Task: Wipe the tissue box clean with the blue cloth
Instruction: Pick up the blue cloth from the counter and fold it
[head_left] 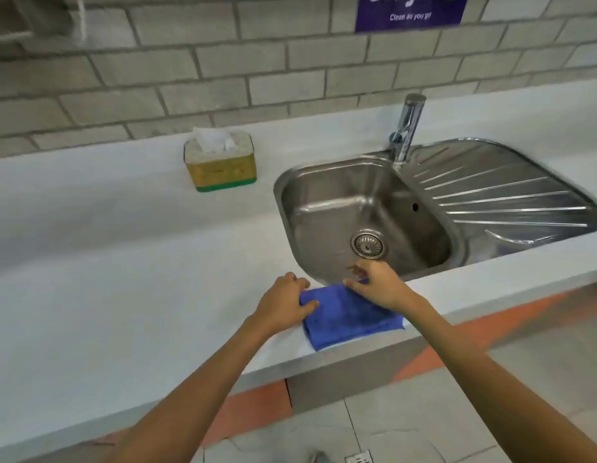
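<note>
A: Item one, blue cloth (347, 315)?
B: Folded flat at the desk (90, 262) front edge, just before the sink (323, 208). Left hand (283, 304) pinches its left edge; right hand (373, 284) pinches its far corner.
A: Item two, tissue box (221, 162)?
B: Upright, well behind the cloth, left of the sink, against the brick wall (156, 71); tissue points upward. Bare desk lies between.
A: Cloth's long axis?
B: Runs left to right.

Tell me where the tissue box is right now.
In the head view the tissue box stands on the pale counter against the brick wall, left of the sink, and well beyond the blue cloth near the front edge.
</note>
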Demonstrator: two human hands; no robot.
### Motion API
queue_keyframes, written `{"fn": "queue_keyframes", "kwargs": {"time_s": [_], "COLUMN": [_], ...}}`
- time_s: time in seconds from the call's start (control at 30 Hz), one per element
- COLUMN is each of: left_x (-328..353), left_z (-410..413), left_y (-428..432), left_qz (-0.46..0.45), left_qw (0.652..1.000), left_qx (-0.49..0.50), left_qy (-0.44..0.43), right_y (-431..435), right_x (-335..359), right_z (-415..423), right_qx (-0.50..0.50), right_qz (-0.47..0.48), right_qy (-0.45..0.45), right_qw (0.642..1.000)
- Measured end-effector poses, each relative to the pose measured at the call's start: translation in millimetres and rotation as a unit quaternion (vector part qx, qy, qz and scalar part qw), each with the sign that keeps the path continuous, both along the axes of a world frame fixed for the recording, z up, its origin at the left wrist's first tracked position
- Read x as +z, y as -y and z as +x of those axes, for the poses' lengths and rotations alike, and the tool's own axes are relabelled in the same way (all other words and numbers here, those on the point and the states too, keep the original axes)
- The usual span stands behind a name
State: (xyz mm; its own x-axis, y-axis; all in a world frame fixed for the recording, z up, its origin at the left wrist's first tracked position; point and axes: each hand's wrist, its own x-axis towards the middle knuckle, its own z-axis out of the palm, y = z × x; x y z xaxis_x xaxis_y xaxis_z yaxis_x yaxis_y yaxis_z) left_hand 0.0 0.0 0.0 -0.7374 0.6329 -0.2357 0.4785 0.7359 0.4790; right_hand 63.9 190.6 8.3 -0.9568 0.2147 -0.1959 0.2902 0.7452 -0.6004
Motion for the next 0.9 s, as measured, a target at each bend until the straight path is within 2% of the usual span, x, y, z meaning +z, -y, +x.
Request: {"fn": "queue_keyframes", "kwargs": {"time_s": [0.07, 0.13, 0.23, 0.3, 0.33, 0.4, 0.43, 0.5, 0.57, 0.63, 0.73, 0.8, 0.9], "left_x": [-4.9, -6.3, -3.1, 1.0, 4.0, 12.9, 18.6, 30.3, 42.8, 53.6, 65.6, 70.6, 77.0], "left_z": [4.5, 9.5, 11.2, 11.7, 12.4, 12.9, 11.2, 5.4, -2.6, -8.9, -15.7, -22.2, -38.3], "left_y": [-5.8, -9.1, -14.9, -15.4, -15.4, -15.5, -14.6, -11.9, -7.8, -4.2, -4.1, -4.0, 2.1], "left_qz": [-0.034, -0.044, -0.035, 0.025, 0.081, 0.197, 0.239, 0.293, 0.318, 0.325, 0.319, 0.322, 0.353], "left_qw": [0.999, 0.998, 0.996, 0.988, 0.974, 0.919, 0.893, 0.861, 0.853, 0.863, 0.889, 0.897, 0.885], "left_qx": [-0.012, 0.020, 0.080, 0.122, 0.150, 0.204, 0.229, 0.270, 0.298, 0.305, 0.276, 0.264, 0.266], "left_qy": [-0.033, -0.036, 0.015, 0.085, 0.147, 0.274, 0.305, 0.315, 0.286, 0.237, 0.176, 0.149, 0.147], "right_y": [-4.2, -5.2, -7.5, -8.1, -7.9, -6.7, -5.7, 0.7, 13.6, 31.2, 54.6, 67.2, 81.9], "right_x": [-2.8, -5.5, -9.7, -11.7, -13.7, -15.8, -15.9, -12.5, -7.1, -0.5, 11.5, 19.7, 29.2], "right_z": [5.5, 11.6, 11.5, 10.5, 10.0, 7.6, 5.5, -1.2, -10.3, -18.8, -34.0, -47.5, -66.9], "right_qx": [-0.011, -0.011, -0.006, -0.005, -0.007, -0.027, -0.045, -0.093, -0.149, -0.181, -0.162, -0.134, -0.147], "right_qz": [0.001, 0.002, -0.007, -0.009, -0.009, -0.002, -0.005, -0.032, -0.117, -0.278, -0.525, -0.605, -0.701], "right_qy": [-0.015, -0.023, -0.029, -0.039, -0.049, -0.080, -0.099, -0.126, -0.110, -0.056, 0.045, 0.064, 0.054], "right_qw": [1.000, 1.000, 1.000, 0.999, 0.999, 0.996, 0.994, 0.987, 0.976, 0.942, 0.835, 0.782, 0.696]}}
